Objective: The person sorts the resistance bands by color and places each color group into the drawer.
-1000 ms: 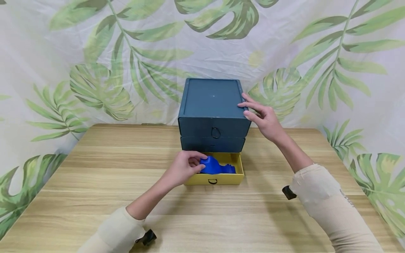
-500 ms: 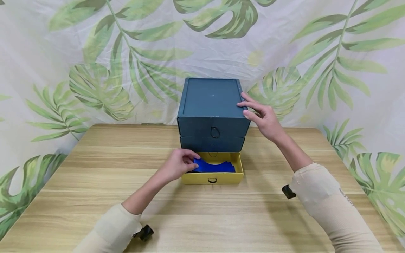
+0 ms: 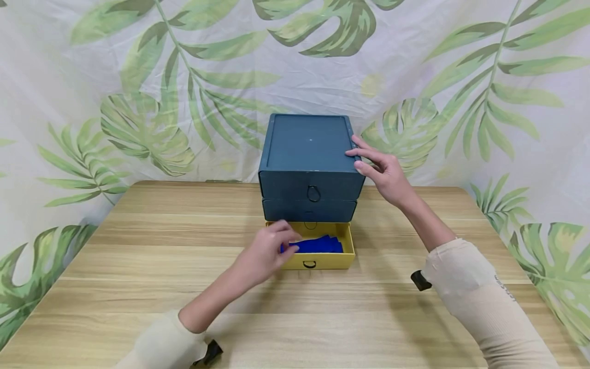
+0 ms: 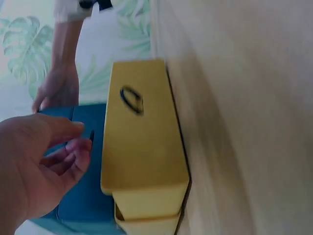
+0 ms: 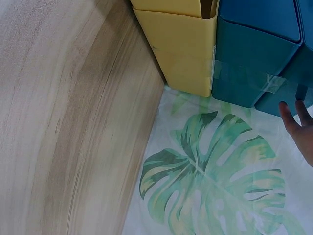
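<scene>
My left hand [image 3: 260, 251] hovers over the left front of the pulled-out yellow drawer [image 3: 348, 260], slightly blurred. Its fingers are loosely bent, and the left wrist view shows nothing between them. A soft blue cloth [image 3: 322, 245] lies low in that drawer, partly hidden behind the left hand. My right hand [image 3: 387, 174] rests with spread fingers on the upper right edge of the dark blue drawer box [image 3: 309, 143]. In the right wrist view, fingertips [image 5: 288, 120] of the right hand lie against the blue side wall.
Another blue drawer [image 3: 310, 210] sits between the top box and the yellow drawer. Black loops [image 3: 314, 193] serve as pulls. The wooden table [image 3: 184, 230] spreads around the stack, and a leaf-patterned cloth [image 3: 221, 92] hangs behind it.
The left hand has let go of the blue cloth and lifted off it. The cloth, raised at its left end before, lies flatter in the drawer. The right hand stays in place.
</scene>
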Motion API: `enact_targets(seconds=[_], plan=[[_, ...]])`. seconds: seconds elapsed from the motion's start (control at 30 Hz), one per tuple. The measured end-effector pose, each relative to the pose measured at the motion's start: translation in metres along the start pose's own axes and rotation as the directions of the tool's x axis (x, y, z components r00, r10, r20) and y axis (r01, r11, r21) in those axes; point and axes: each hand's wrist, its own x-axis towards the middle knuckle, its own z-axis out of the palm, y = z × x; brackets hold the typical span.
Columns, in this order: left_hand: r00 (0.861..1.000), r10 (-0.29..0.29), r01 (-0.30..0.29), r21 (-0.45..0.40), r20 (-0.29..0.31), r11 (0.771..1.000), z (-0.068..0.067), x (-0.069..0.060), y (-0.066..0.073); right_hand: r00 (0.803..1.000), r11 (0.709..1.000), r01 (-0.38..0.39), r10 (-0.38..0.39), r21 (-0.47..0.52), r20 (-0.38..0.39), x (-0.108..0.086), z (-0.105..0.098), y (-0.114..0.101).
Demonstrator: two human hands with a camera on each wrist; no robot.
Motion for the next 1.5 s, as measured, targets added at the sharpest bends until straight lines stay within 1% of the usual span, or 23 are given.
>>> enact_targets(seconds=[0.03,0.07,0.13,0.2,0.27,0.3,0.37,0.47,0.57,0.63,0.7,0.83,0.9,0.93,1.0,1.07,1.13,1.2,1.27,1.3,1.4,1.43,1.5], plan=[[1.000,0.013,-0.012,-0.038,0.019,0.999,0.002,-0.002,0.003,1.000,1.000,0.001,-0.001,0.000,0.000,0.000,0.000,0.000],[0.998,0.009,-0.004,-0.082,0.054,0.997,0.005,-0.003,0.005,1.000,1.000,0.002,-0.002,0.001,-0.001,0.000,0.000,0.000],[0.988,-0.037,0.064,-0.179,0.147,0.982,0.011,-0.006,0.008,1.000,1.000,0.004,-0.004,0.003,-0.002,0.000,0.000,0.000],[0.965,-0.097,0.156,-0.236,0.245,0.959,0.017,-0.009,0.008,1.000,1.000,0.005,-0.005,0.004,-0.004,0.000,0.000,0.001],[0.944,-0.134,0.216,-0.261,0.300,0.941,0.024,-0.011,0.006,1.000,1.000,0.007,-0.007,0.004,-0.007,0.000,0.000,0.001],[0.940,-0.143,0.232,-0.274,0.309,0.933,0.027,-0.012,0.005,1.000,1.000,0.008,-0.008,0.004,-0.007,0.000,0.000,0.001],[0.941,-0.152,0.243,-0.291,0.301,0.925,0.032,-0.013,0.002,1.000,1.000,0.008,-0.008,0.008,-0.007,0.000,0.001,0.002],[0.954,-0.146,0.228,-0.320,0.261,0.920,0.037,-0.014,-0.002,1.000,1.000,0.008,-0.008,0.014,-0.004,0.000,0.001,0.002],[0.963,-0.138,0.209,-0.317,0.231,0.925,0.038,-0.014,-0.005,1.000,1.000,0.006,-0.006,0.016,-0.005,0.000,0.001,0.001],[0.964,-0.142,0.206,-0.293,0.226,0.934,0.037,-0.013,-0.006,1.000,1.000,0.005,-0.005,0.014,-0.008,-0.001,0.001,0.000],[0.961,-0.154,0.215,-0.269,0.231,0.939,0.035,-0.010,-0.007,1.000,1.000,0.005,-0.004,0.015,-0.011,-0.001,0.001,0.000],[0.953,-0.177,0.241,-0.259,0.246,0.935,0.032,-0.003,-0.012,1.000,1.000,0.002,-0.002,0.016,-0.009,-0.001,0.001,0.000],[0.946,-0.196,0.269,-0.288,0.258,0.919,0.031,0.001,-0.017,1.000,1.000,0.002,-0.001,0.014,-0.008,-0.001,0.001,0.000],[0.941,-0.207,0.289,-0.321,0.268,0.902,0.031,0.003,-0.020,1.000,1.000,0.001,-0.001,0.013,-0.007,-0.001,0.001,0.000],[0.929,-0.237,0.339,-0.397,0.284,0.853,0.031,0.008,-0.025,1.000,1.000,0.001,-0.001,0.017,-0.004,-0.001,0.002,0.000],[0.920,-0.259,0.377,-0.478,0.294,0.793,0.032,0.013,-0.031,1.000,1.000,0.001,-0.001,0.017,-0.001,0.000,0.002,0.000],[0.918,-0.271,0.391,-0.541,0.291,0.745,0.032,0.018,-0.036,1.000,1.000,0.000,0.000,0.021,0.002,0.000,0.003,0.001],[0.921,-0.278,0.388,-0.569,0.274,0.725,0.033,0.023,-0.040,1.000,1.000,-0.001,0.000,0.024,0.004,0.001,0.003,0.001],[0.923,-0.285,0.385,-0.584,0.259,0.715,0.034,0.027,-0.044,1.000,1.000,-0.002,0.002,0.027,0.005,0.001,0.004,0.002],[0.922,-0.292,0.388,-0.583,0.255,0.714,0.034,0.028,-0.046,1.000,1.000,-0.003,0.003,0.028,0.006,0.002,0.004,0.002],[0.915,-0.313,0.404,-0.592,0.255,0.698,0.035,0.029,-0.049,1.000,1.000,-0.009,0.009,0.030,0.011,0.003,0.004,0.003],[0.914,-0.314,0.405,-0.594,0.255,0.696,0.035,0.029,-0.049,1.000,0.999,-0.012,0.011,0.031,0.012,0.003,0.004,0.003],[0.915,-0.311,0.403,-0.587,0.256,0.702,0.035,0.027,-0.049,1.000,0.999,-0.017,0.017,0.032,0.015,0.003,0.004,0.002]])
